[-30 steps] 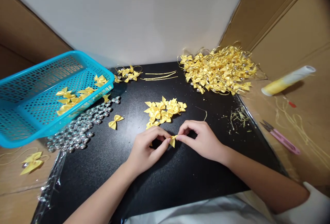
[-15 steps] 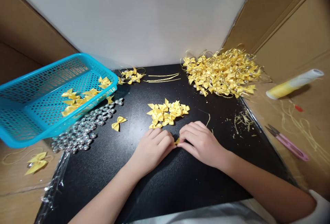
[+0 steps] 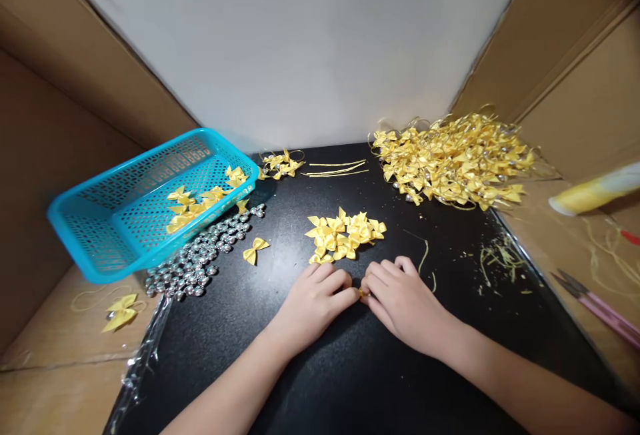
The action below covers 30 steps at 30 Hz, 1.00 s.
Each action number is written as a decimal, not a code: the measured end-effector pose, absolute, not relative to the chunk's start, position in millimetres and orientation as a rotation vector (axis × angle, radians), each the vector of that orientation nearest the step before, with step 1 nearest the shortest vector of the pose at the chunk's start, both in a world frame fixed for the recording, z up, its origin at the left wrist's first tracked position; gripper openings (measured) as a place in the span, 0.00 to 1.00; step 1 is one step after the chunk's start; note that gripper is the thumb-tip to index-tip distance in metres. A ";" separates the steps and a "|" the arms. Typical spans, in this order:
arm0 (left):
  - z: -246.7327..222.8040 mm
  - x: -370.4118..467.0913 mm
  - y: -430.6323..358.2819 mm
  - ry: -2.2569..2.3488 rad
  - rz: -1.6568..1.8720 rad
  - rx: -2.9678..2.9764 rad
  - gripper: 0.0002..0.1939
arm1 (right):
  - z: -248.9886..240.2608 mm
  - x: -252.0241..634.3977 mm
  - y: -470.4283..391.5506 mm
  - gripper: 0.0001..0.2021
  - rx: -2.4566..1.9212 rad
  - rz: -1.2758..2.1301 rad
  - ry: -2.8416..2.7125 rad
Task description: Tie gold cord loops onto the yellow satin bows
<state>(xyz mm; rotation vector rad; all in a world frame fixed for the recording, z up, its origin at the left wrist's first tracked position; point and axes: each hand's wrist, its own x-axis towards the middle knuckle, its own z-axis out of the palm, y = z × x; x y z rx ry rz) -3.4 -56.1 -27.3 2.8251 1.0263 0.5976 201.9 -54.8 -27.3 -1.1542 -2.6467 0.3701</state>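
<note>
a small yellow bow (image 3: 361,292) is pinched between the fingertips of both hands, low on the black counter (image 3: 280,368); only a sliver of it is seen where the fingers meet. the left hand (image 3: 315,305) is curled knuckles-up, its thumb and forefinger closed on the bow from the left. the right hand (image 3: 403,301) is curled the same way and is closed on the bow from the right, so that the two hands are touching at the fingertips. both hands are rested on the counter.

just beyond the hands a small heap of loose yellow bows (image 3: 345,235) is laid, and a single bow (image 3: 255,249) is set apart to its left. a scatter of silver beads (image 3: 203,263) is spread beside a tilted blue basket (image 3: 120,221), in which more yellow bows are held. a large pile of finished bows with gold loops (image 3: 453,161) is heaped at the far right corner, with a few gold cord lengths (image 3: 334,168) near it. pink snips (image 3: 597,307) and a spool of yellow thread (image 3: 595,189) are seen on the cardboard at the right. thread scraps (image 3: 495,258) are strewn near the counter's right edge.
</note>
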 end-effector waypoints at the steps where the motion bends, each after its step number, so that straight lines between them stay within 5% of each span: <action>1: -27.5 -4.0 -55.9 1.028 0.596 2.826 0.07 | -26.9 202.1 -54.6 0.06 -1.146 0.373 -2.652; 10: -8.3 -3.9 -46.4 0.977 0.701 2.829 0.09 | -1.0 208.9 -50.2 0.06 -1.033 0.641 -2.580; 16: 66.9 -1.6 -10.9 1.037 0.602 2.525 0.07 | 61.3 207.2 -12.9 0.08 -0.993 0.814 -2.357; 22: 135.7 1.4 26.1 0.947 0.710 2.096 0.11 | 114.0 204.3 44.8 0.09 -0.624 1.415 -2.003; 30: 131.0 0.5 35.0 0.739 0.824 1.881 0.14 | 120.1 204.3 54.9 0.18 -0.362 1.631 -1.870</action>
